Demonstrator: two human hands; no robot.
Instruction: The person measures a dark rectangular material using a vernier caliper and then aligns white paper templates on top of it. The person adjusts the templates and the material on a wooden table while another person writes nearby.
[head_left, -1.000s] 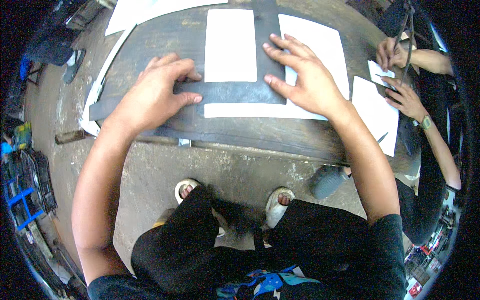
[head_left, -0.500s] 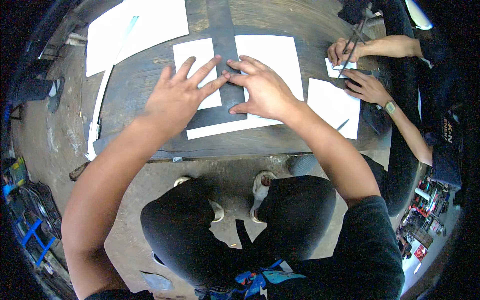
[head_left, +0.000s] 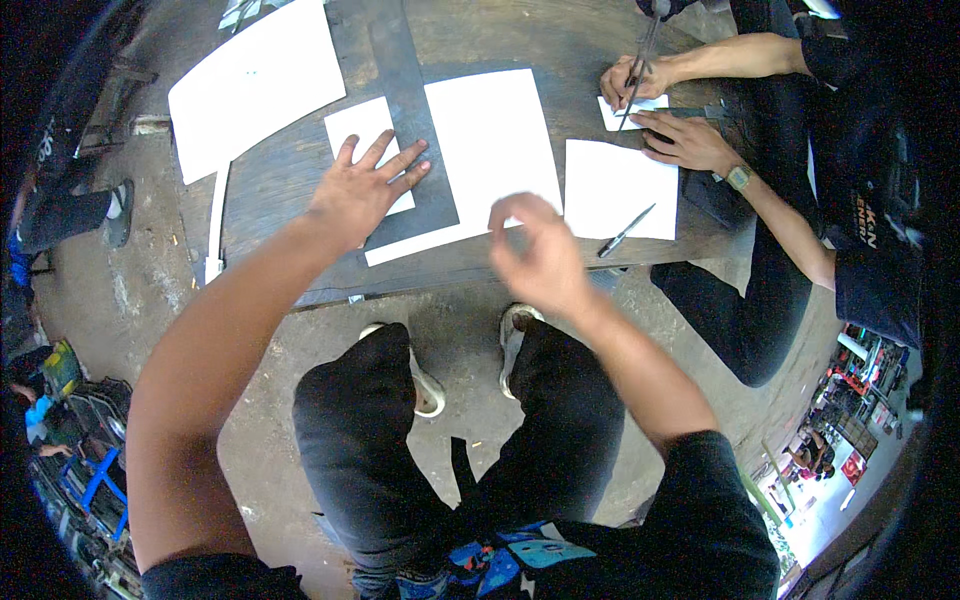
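My left hand (head_left: 372,188) lies flat with fingers spread over a small white sheet (head_left: 357,122), its fingertips on a long dark flat bar (head_left: 402,75). Right of the bar is a larger white sheet (head_left: 495,140), with a narrow white strip (head_left: 410,246) extending left from its near end. My right hand (head_left: 540,255) hovers over the table's near edge, blurred, with thumb and fingers curved apart and nothing visible between them. A dark pen (head_left: 627,230) rests on another white sheet (head_left: 615,180) farther right.
At the right, a co-worker's hands (head_left: 690,140) work at a small white paper (head_left: 650,108), one holding a thin dark tool. A big white sheet (head_left: 255,90) and a long white strip (head_left: 217,215) lie on the table's left. Another person's foot (head_left: 118,212) is at far left.
My right hand has lifted off the bar and larger sheet and moved toward me. My left hand stays down on the small sheet and bar. The whole view has shifted.
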